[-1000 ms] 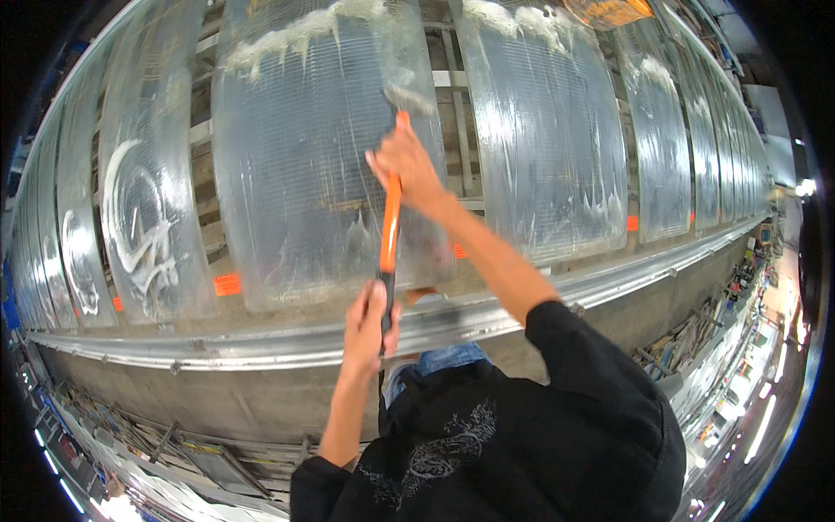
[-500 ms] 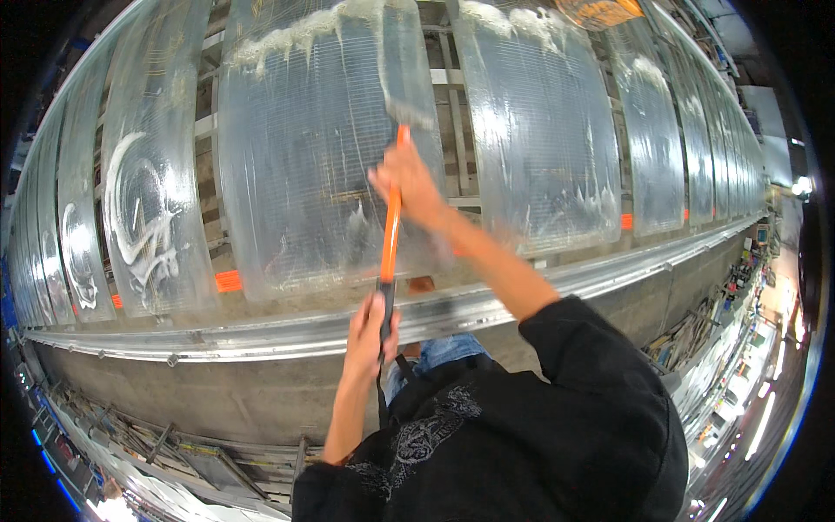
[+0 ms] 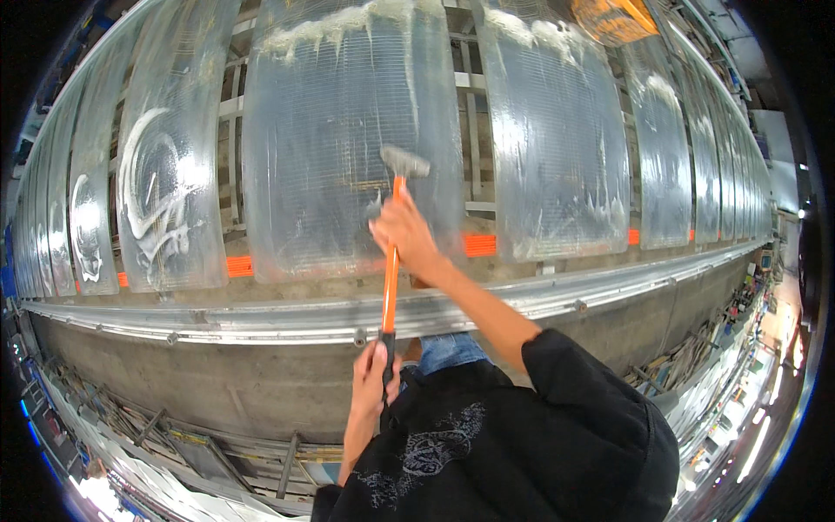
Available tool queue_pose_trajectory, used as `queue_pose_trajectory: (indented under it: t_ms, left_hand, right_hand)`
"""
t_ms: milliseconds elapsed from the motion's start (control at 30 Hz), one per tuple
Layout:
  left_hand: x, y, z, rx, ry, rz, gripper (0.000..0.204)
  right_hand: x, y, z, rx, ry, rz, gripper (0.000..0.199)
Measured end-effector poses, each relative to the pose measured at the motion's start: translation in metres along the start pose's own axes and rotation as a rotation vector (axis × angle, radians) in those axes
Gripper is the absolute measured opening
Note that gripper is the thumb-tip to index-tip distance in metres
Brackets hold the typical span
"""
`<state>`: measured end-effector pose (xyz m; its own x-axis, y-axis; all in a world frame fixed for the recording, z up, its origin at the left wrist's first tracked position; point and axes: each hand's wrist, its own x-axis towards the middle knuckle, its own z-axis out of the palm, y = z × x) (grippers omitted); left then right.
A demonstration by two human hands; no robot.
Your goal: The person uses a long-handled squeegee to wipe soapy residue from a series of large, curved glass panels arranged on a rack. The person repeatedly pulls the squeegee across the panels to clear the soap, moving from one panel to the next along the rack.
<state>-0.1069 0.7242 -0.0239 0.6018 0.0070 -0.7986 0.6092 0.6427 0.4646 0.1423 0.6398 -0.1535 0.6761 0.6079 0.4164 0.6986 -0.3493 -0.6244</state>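
Note:
Both my hands hold a long-handled brush [image 3: 390, 291] with an orange shaft and a black grip. My right hand [image 3: 405, 233] is wrapped round the shaft just below the head. Lower down, my left hand [image 3: 374, 376] grips the black end near my body. The brush's grey, crosswise head [image 3: 405, 162] lies on a wide, wet, clear panel [image 3: 330, 165]; its fibres are too blurred to make out. White foam [image 3: 339, 26] lines the far part of this panel, with thin streaks running down from it.
More panels stand in a row on both sides, such as the foamy right one [image 3: 561, 157] and a left one with white swirls [image 3: 170, 174]. An orange bucket [image 3: 622, 22] sits at the far right. A metal rail [image 3: 261, 326] crosses before me. Orange strips [image 3: 480, 244] show between panels.
The brush head has come down the panel toward me, with my right hand moving along. My left hand keeps its hold on the black grip. The view has shifted slightly.

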Motion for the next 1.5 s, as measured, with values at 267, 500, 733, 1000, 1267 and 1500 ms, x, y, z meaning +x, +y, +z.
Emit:
queue_pose_trajectory:
  t_ms: [267,500,733,1000,1267,1500]
  left_hand:
    - [0.178,0.234,0.100,-0.023,-0.070,0.124,0.042]
    - [0.103,0.178,0.007,0.096,0.026,0.088,0.033]
    - [-0.110,0.019,-0.166,0.019,0.198,-0.063,0.042]
    - [-0.127,0.038,-0.237,0.066,0.143,-0.083,0.042]
    - [0.069,0.151,-0.077,0.013,-0.029,0.013,0.042]
    - [0.182,0.283,0.048,0.021,-0.063,0.118,0.040]
  right_hand:
    - [0.253,0.207,-0.005,-0.202,0.085,-0.297,0.031]
    - [0.185,0.112,0.026,-0.201,0.017,-0.370,0.038]
    - [-0.001,-0.128,0.121,0.169,-0.349,-0.212,0.020]
    - [-0.003,-0.175,0.151,0.030,-0.336,-0.170,0.007]
    - [0.161,0.032,0.077,-0.103,0.003,-0.212,0.042]
    - [0.297,0.187,0.016,-0.247,-0.017,-0.309,0.037]
